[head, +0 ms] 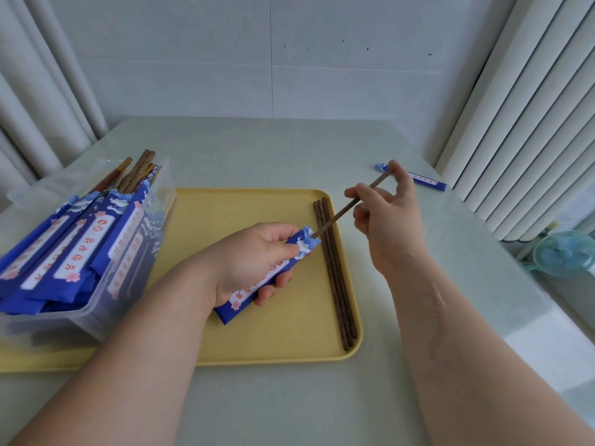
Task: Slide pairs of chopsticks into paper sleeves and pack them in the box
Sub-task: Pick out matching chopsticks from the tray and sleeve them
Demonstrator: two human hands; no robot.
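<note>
Left hand (254,252) has its fingers curled round a blue paper sleeve (244,297), thumb pressed on top, holding it slanted just over the yellow tray (257,333). Right hand (389,214), raised higher, pinches a dark chopstick (338,215) between its fingertips, the tip right at the sleeve's open mouth. Loose chopsticks (336,278) lie along the tray's right edge, and the clear box (135,278) sits at left.
</note>
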